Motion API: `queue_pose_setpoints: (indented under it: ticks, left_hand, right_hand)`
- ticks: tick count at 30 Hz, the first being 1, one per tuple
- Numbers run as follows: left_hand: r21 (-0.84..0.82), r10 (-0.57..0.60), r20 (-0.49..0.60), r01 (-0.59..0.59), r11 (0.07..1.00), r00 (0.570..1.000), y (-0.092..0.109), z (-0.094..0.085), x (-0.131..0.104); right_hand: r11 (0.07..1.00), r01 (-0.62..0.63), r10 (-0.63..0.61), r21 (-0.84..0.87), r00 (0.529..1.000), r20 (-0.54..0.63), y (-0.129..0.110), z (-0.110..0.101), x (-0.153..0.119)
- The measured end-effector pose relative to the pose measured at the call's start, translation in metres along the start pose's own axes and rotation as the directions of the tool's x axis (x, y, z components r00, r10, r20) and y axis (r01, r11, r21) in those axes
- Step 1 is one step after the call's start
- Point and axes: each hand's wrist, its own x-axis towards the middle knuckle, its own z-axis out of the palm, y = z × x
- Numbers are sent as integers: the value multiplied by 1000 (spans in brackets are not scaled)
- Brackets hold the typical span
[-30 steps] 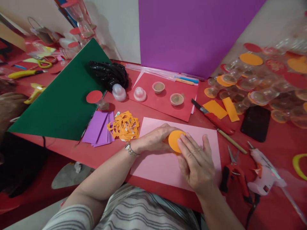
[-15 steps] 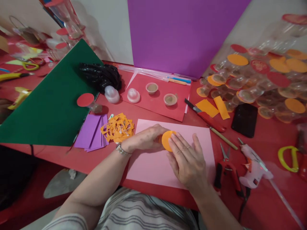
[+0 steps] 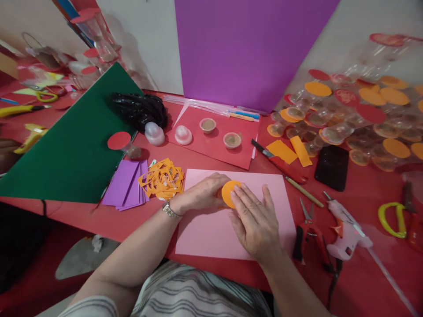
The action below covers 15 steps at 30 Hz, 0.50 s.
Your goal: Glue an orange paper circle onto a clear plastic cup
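Observation:
Over the pink sheet [image 3: 205, 235], my left hand [image 3: 206, 191] wraps round a plastic-cup hourglass whose body is mostly hidden by my fingers. Its round orange paper disc [image 3: 228, 194] faces up. My right hand [image 3: 254, 215] lies with its fingers stretched flat on the disc, the thumb apart below. Left of the pink sheet are a heap of orange paper cut-outs [image 3: 161, 179] and a stack of purple paper strips [image 3: 124, 185]. A red-topped hourglass [image 3: 119, 141] stands behind them.
Sand-filled cups [image 3: 232, 140] stand on red card beyond. To the right lie a cutter knife [image 3: 287, 167], pliers [image 3: 310, 233], a hot glue gun [image 3: 350, 231] and a black phone [image 3: 331, 167]. Stacked hourglasses [image 3: 350, 114] fill the back right. A green board [image 3: 72, 145] leans at left; another person's hand [image 3: 8, 154] shows beyond it.
The camera view has shifted slightly. Both hands keep nearly the same hold, the right fingers still flat on the orange disc.

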Motion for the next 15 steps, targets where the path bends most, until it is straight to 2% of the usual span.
queue_pose_setpoints:
  ticks: [11,13,15]
  left_hand:
    - [-23,46,6,-45,999,999,-4,0,0]
    - [-24,49,-1,-49,999,999,-4,0,1]
    - [-34,46,-39,-47,998,998,-2,-5,-1]
  right_hand:
    - [1000,2,-2,-3,999,54,-2,0,0]
    - [998,-4,1,61,999,34,2,-2,-2]
    - [982,-34,42,183,998,-40,6,-5,-4]
